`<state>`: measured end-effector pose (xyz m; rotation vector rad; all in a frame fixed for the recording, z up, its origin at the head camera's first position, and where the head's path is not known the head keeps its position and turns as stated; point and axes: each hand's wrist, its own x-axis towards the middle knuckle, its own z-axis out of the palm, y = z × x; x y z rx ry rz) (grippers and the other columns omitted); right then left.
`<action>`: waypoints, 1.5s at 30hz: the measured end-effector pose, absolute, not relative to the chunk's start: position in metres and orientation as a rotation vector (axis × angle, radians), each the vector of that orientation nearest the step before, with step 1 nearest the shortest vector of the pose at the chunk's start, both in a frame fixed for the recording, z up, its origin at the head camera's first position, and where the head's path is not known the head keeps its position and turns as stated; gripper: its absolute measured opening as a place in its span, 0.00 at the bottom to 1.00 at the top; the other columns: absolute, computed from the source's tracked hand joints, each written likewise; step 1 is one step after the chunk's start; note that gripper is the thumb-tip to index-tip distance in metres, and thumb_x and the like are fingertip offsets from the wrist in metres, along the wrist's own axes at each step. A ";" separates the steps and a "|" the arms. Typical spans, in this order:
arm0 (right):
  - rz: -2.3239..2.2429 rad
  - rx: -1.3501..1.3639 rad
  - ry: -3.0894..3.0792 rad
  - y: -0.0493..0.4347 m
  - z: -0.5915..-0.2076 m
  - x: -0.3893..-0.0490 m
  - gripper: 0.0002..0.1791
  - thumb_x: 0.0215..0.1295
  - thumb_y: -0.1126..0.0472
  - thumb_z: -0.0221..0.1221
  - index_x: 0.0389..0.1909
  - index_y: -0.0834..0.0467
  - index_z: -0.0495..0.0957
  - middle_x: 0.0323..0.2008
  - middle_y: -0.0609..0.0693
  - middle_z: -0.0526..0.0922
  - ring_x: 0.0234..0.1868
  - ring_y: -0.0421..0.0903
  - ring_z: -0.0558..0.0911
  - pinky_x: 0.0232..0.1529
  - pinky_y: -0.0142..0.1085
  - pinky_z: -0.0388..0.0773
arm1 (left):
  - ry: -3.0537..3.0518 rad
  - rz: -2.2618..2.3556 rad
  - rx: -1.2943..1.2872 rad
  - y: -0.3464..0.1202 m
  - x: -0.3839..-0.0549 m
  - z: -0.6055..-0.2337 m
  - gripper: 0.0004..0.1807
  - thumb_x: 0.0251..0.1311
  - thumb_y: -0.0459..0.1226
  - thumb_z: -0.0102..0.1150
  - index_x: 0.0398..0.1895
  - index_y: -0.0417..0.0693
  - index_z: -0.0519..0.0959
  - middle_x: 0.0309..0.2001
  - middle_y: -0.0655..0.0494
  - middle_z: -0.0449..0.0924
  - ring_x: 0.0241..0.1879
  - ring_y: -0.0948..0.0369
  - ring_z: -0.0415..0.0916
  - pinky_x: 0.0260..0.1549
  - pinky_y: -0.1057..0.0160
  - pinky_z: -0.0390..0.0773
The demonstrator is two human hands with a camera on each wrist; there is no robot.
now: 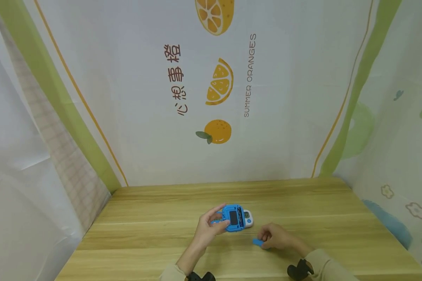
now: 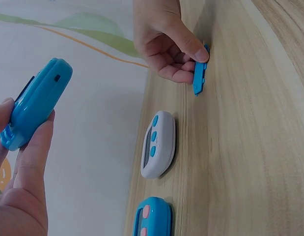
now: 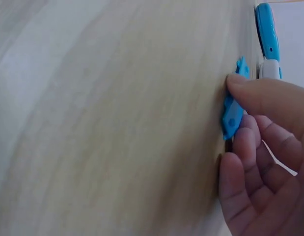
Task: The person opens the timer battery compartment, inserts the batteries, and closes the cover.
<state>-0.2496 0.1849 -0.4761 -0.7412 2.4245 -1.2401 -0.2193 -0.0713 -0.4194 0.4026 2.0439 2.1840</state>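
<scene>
My left hand (image 1: 206, 227) holds a blue digital timer (image 1: 233, 218) up over the table, pinched between thumb and fingers. Its back faces the head camera, showing a black rectangle and an uncovered dark battery slot along one side. My right hand (image 1: 277, 236) pinches a small blue battery cover (image 2: 199, 76) low over the wood. The cover's clips and narrow shape show in the right wrist view, with the thumb across it. Between the hands, a white timer (image 2: 160, 145) with blue buttons lies on the table. Beside it lies another blue timer (image 2: 156, 216) with pink buttons, partly cut off.
The wooden table (image 1: 154, 246) runs back to a white curtain (image 1: 144, 148) printed with oranges. More pale cloth (image 1: 390, 164) hangs along the right side, and a further sheet (image 1: 17, 175) along the left.
</scene>
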 end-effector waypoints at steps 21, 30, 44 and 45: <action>-1.191 -0.786 2.434 0.186 -0.477 -0.251 0.08 0.43 0.73 0.63 0.26 0.62 0.75 0.24 0.47 0.73 0.26 0.39 0.70 0.26 0.27 0.70 | 2.094 2.148 0.427 -0.072 -0.206 -0.399 0.27 0.54 0.29 0.56 0.59 0.38 0.65 0.40 0.44 0.69 0.30 0.61 0.74 0.39 0.54 0.78; -1.281 -0.828 2.361 0.190 -0.476 -0.248 0.05 0.49 0.69 0.61 0.25 0.64 0.74 0.23 0.46 0.73 0.25 0.37 0.71 0.25 0.26 0.71 | 2.106 2.140 0.434 -0.074 -0.206 -0.400 0.26 0.55 0.31 0.56 0.59 0.40 0.65 0.41 0.43 0.71 0.32 0.59 0.75 0.39 0.52 0.78; -1.506 -0.824 2.285 0.180 -0.440 -0.248 0.13 0.60 0.65 0.54 0.44 0.66 0.72 0.33 0.53 0.73 0.29 0.41 0.74 0.25 0.33 0.77 | 2.093 2.160 0.423 -0.075 -0.206 -0.399 0.26 0.55 0.29 0.56 0.59 0.39 0.65 0.39 0.44 0.70 0.31 0.59 0.75 0.40 0.48 0.76; -1.531 -0.815 2.272 0.179 -0.437 -0.247 0.13 0.60 0.66 0.53 0.44 0.67 0.71 0.33 0.53 0.73 0.27 0.41 0.75 0.24 0.34 0.77 | 2.092 2.161 0.421 -0.075 -0.206 -0.400 0.27 0.55 0.30 0.56 0.59 0.39 0.65 0.39 0.44 0.70 0.31 0.59 0.75 0.40 0.48 0.76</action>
